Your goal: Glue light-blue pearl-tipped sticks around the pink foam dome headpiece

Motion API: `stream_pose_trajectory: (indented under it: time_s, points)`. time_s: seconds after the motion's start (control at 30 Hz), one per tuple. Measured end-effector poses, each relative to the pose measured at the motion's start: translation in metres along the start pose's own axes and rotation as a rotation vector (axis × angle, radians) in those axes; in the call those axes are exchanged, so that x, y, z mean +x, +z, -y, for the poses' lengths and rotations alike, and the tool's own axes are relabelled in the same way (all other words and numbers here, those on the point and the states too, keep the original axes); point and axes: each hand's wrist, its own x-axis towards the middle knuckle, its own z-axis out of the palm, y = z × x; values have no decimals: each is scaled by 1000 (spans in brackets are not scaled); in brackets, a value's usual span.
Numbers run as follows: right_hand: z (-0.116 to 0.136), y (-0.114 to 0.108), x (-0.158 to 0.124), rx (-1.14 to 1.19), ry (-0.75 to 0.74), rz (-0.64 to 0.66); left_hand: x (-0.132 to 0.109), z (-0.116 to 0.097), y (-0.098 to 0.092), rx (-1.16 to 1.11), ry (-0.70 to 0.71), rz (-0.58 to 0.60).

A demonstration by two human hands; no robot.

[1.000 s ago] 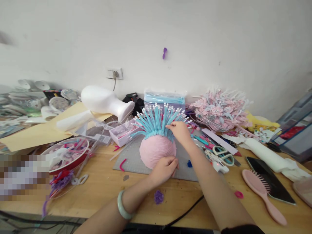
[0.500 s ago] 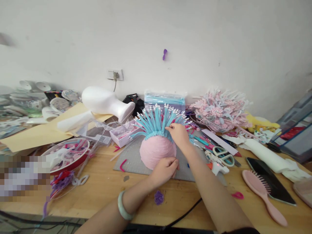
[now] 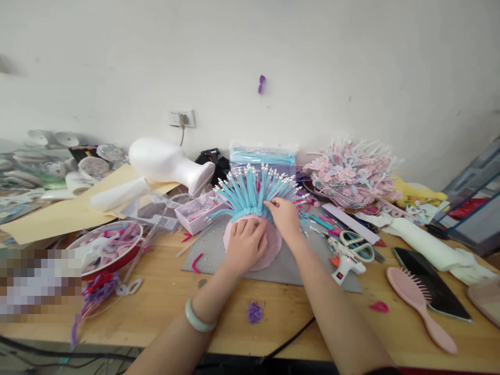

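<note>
Table [image 3: 226, 317], grey mat [image 3: 211, 247], pink dome [image 3: 274, 243], wall [image 3: 312, 67], perhaps tablet [image 3: 441, 291]

Left hand [image 3: 246, 242] higher on dome [image 3: 275, 242]

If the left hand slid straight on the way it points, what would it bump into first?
Probably the blue stems along the upper edge of the pink ball: the left hand lies over the ball, pointing toward them. How wide the gap is looks hard to judge here.
</note>
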Motion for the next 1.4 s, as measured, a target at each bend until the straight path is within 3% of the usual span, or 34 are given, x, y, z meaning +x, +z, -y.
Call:
stream_pose_trajectory:
  time_s: [0.37, 1.4]
  points:
    - [-5, 7, -6, 70, -18, -39, -3, -6, 7, 65, -150, 103]
    - [-6, 7, -8, 80, -18, -41, -4, -9, 6, 54, -195, 139]
